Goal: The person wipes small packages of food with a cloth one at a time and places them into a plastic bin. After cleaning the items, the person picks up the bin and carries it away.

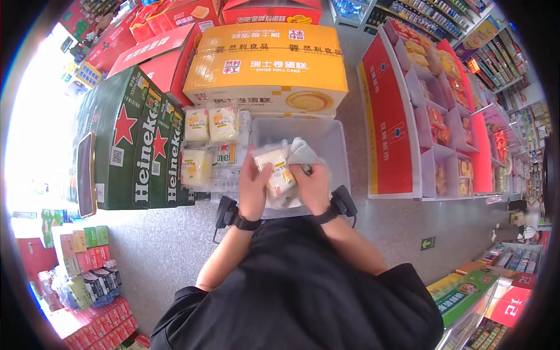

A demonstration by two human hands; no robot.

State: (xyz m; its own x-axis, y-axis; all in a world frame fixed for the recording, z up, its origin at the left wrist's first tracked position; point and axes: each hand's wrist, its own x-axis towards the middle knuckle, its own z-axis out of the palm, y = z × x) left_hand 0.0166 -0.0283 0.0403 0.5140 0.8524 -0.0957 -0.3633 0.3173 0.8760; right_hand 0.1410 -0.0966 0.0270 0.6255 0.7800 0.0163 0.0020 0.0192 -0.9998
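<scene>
My left hand (pixel 253 189) is closed around a clear-wrapped pale cake pack (pixel 273 164) with a yellow label, slightly blurred. In my right hand (pixel 315 188) a light grey cloth (pixel 303 153) is pinched, its folds against the pack's right side. Both hands are over a translucent plastic bin (pixel 340 140). Just left of the bin, similar wrapped packs, a back-left one (pixel 197 125), a back-right one (pixel 223 123) and a front one (pixel 196 167), lie on a surface with Heineken print (pixel 224 154).
Green Heineken cartons (pixel 125 140) stand at the left, with a phone (pixel 87 175) upright against them. A yellow Swiss roll carton (pixel 265 61) sits behind the bin. On the right is a red and white display stand (pixel 385 116) holding packaged snacks. Grey floor (pixel 396 227) surrounds me.
</scene>
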